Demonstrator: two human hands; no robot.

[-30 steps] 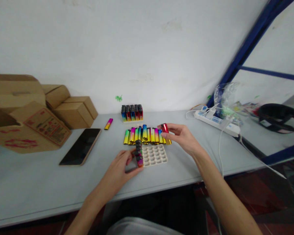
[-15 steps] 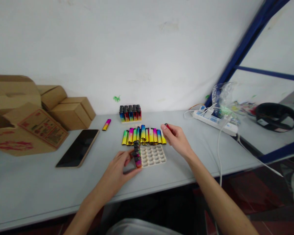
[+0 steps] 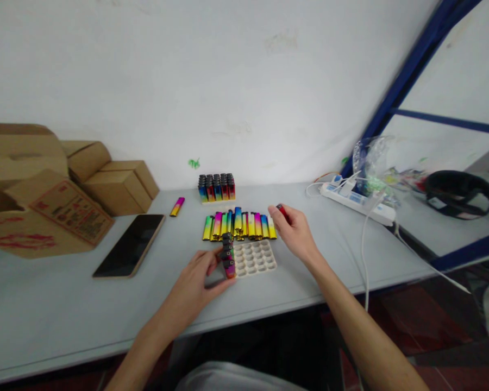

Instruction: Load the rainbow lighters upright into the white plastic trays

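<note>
My left hand (image 3: 198, 276) is closed around the left end of a white tray (image 3: 256, 258) with rows of round-edged sockets. Its thumb and fingers touch a column of several lighters (image 3: 229, 265) standing upright in the tray, black tops up. My right hand (image 3: 292, 231) pinches a red lighter (image 3: 281, 210) to the right of a pile. That lighter's dark top shows above the fingers; its lower part is hidden in the hand. The pile of shiny multicoloured lighters (image 3: 250, 225) lies just behind the tray.
Farther back stands a second tray full of upright lighters (image 3: 217, 189). One loose lighter (image 3: 177, 207) and a dark tablet-like device (image 3: 129, 247) lie left, beside cardboard boxes (image 3: 61, 212). At right are a power strip (image 3: 358, 203), a white cable (image 3: 363, 260) and a black ring-shaped object (image 3: 459, 195).
The red lighter has shifted slightly to the right and turned a little in my right hand. My left hand and the tray have stayed in place.
</note>
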